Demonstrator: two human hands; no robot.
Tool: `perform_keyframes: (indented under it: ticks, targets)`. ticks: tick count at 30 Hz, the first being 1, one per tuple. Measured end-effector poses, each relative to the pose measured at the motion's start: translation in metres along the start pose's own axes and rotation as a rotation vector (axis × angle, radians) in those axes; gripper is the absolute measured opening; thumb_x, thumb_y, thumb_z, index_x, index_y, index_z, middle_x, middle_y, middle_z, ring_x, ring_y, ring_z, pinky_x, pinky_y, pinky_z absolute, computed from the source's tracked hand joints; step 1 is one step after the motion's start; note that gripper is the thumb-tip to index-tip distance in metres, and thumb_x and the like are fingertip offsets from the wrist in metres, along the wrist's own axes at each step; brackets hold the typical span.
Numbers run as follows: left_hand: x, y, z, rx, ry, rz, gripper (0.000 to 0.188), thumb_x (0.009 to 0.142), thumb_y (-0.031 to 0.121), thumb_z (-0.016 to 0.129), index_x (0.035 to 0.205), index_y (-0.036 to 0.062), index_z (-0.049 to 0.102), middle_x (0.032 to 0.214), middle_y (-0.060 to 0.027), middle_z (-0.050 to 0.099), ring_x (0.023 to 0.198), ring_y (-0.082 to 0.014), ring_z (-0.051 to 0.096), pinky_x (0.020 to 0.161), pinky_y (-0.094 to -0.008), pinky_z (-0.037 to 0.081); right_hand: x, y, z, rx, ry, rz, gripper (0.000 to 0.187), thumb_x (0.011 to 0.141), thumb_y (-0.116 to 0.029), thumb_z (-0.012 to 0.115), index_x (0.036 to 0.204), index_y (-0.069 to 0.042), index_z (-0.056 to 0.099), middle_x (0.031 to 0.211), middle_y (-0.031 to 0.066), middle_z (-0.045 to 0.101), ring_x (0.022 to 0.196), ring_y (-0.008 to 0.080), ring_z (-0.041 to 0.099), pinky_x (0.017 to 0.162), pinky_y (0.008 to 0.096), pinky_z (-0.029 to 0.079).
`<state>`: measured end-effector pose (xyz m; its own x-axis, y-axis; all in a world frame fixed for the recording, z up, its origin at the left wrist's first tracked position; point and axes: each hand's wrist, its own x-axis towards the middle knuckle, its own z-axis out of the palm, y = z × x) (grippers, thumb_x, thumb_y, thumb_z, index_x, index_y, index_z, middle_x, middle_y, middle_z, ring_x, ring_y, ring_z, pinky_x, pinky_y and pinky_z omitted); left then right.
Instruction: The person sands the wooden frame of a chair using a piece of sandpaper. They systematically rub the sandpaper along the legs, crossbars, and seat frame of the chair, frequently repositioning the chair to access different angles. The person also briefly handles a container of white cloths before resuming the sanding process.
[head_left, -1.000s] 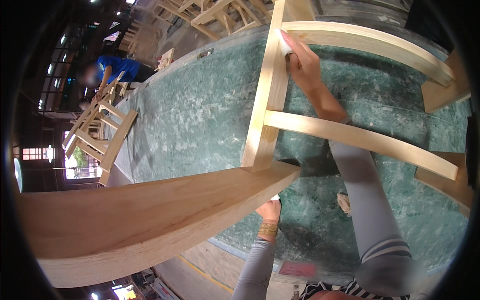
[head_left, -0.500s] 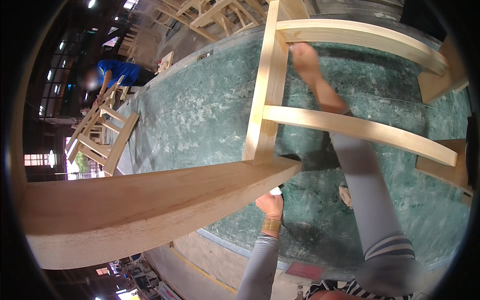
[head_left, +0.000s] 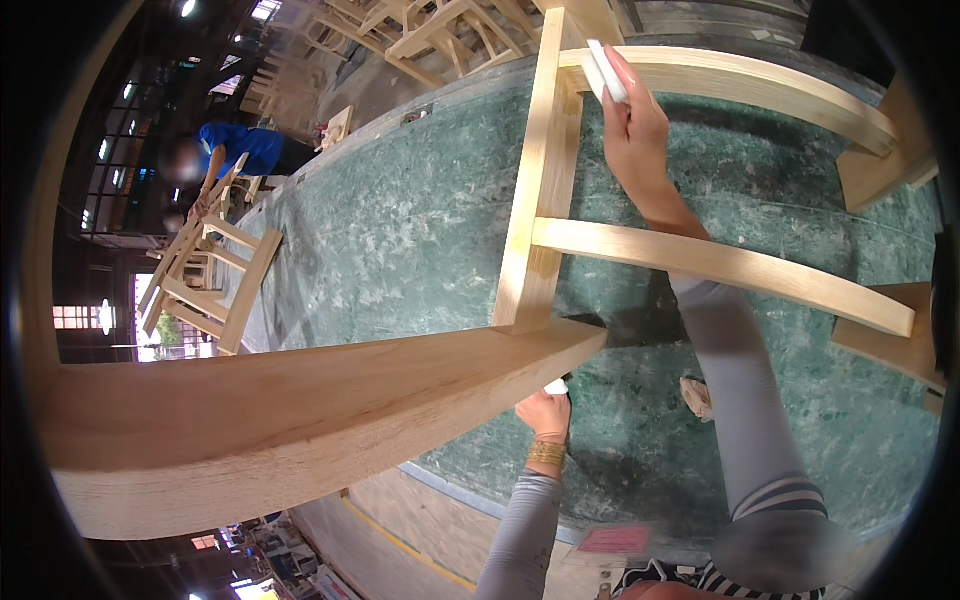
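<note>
A pale wooden furniture frame stands in front of me, its thick beam reaching toward the lower left. Two curved rails run off to the right: an upper rail and a lower rail. My right hand is closed round a folded white pad, held at the upper rail close to its joint with the post. Below the beam's right end, my left hand is closed, with a bit of white material showing at its fingers. The beam partly hides those fingers.
The frame stands over a worn green work surface. A crumpled beige scrap lies beside my right forearm. At the far left, a person in blue handles another wooden frame. More wooden frames are stacked at the back.
My right hand has come up from under the upper rail to its front, bringing the white pad into plain sight. My left hand has barely moved.
</note>
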<state>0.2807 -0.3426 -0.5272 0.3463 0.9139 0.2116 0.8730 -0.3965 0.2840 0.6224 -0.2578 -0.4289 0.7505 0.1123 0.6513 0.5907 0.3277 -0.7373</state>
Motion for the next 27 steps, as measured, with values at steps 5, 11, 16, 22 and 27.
perform_keyframes:
  ticks: [5,11,16,22,27]
  targets:
    - [0.0,-0.001,0.0,0.012,-0.035,-0.035,0.029,0.078,0.018,0.064,0.104,0.0052,0.058,0.101,-0.0185,0.058,0.094,-0.0416,0.056,0.076,-0.0474,0.047,-0.001,0.014,0.018,-0.159,-0.204,-0.109,0.055,0.078,0.009,0.043,0.124,-0.014,0.059,0.094,0.0151,0.059,0.081,0.0305,0.059,0.073,0.0347,0.049]
    - [-0.001,-0.001,0.001,0.029,-0.016,-0.014,0.029,0.078,0.017,0.062,0.104,0.0051,0.058,0.101,-0.0182,0.058,0.092,-0.0413,0.057,0.074,-0.0472,0.047,-0.026,0.039,0.025,-0.031,-0.139,-0.001,0.055,0.078,0.008,0.042,0.125,-0.015,0.059,0.098,0.0152,0.06,0.088,0.0339,0.059,0.076,0.0401,0.049]
    - [0.003,0.004,-0.003,0.012,-0.04,-0.02,0.027,0.079,0.017,0.061,0.104,0.0059,0.058,0.101,-0.0183,0.058,0.092,-0.0411,0.056,0.073,-0.0472,0.047,-0.049,0.06,-0.001,-0.348,-0.254,0.303,0.043,0.085,-0.001,0.043,0.123,-0.012,0.057,0.103,0.0186,0.062,0.093,0.0372,0.06,0.08,0.0446,0.047]
    - [0.004,0.004,-0.004,0.004,-0.016,-0.016,0.03,0.081,0.017,0.06,0.108,0.0062,0.056,0.105,-0.0187,0.056,0.092,-0.0424,0.056,0.073,-0.048,0.047,-0.019,0.062,0.004,-0.382,-0.186,0.52,0.03,0.091,-0.019,0.041,0.111,-0.006,0.059,0.095,0.0235,0.064,0.093,0.0432,0.059,0.083,0.0486,0.046]
    - [0.004,0.003,-0.003,-0.016,-0.016,-0.012,0.035,0.079,0.016,0.061,0.112,0.0066,0.055,0.11,-0.0193,0.055,0.094,-0.0426,0.056,0.072,-0.0477,0.048,-0.01,0.023,0.018,-0.524,-0.458,0.344,0.031,0.093,-0.02,0.04,0.117,-0.008,0.055,0.104,0.023,0.062,0.097,0.0438,0.057,0.082,0.0493,0.046]
